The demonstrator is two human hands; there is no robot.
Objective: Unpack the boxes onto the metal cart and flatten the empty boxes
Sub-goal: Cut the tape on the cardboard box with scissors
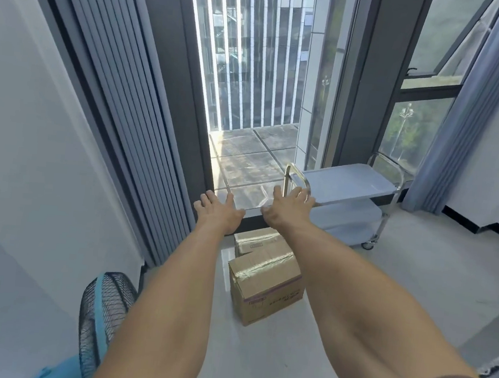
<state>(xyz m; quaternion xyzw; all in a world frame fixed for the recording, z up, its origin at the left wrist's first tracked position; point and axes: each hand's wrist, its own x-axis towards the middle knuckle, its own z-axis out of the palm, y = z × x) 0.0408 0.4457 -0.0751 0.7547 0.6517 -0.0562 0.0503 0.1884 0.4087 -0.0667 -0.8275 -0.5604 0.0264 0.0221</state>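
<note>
Two taped cardboard boxes stand on the floor by the glass door: a larger one [266,288] in front and a smaller one [257,241] behind it, both closed. The metal cart [349,183] stands to their right with bare shelves. Both my arms stretch forward above the boxes. My left hand [218,210] has its fingers spread and holds nothing. My right hand [289,206] is spread too, seen just in front of the cart's near handle [296,175]; whether it touches the handle I cannot tell.
A blue floor fan [101,321] stands at the lower left beside the white wall. Grey folded curtains [122,100] hang left of the glass door, blue curtains [474,119] at the right. Light tiled floor lies around the boxes.
</note>
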